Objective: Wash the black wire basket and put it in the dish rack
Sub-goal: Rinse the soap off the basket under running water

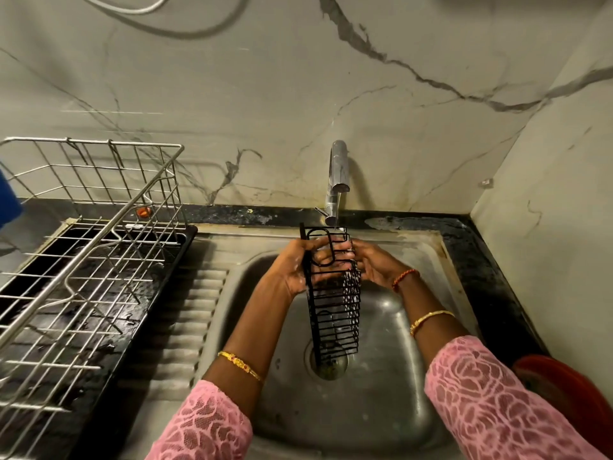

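black wire basket (335, 293) under tap (339, 174), w/ left hand (295, 270) & right hand (374, 265) gripping.

Arms: both reach forward from pink lace sleeves, wrists bangled | Left hand (293, 265): my fingers curl round the top of the basket (335, 293) | Right hand (374, 265): palm inward, my fingers curl on its other side
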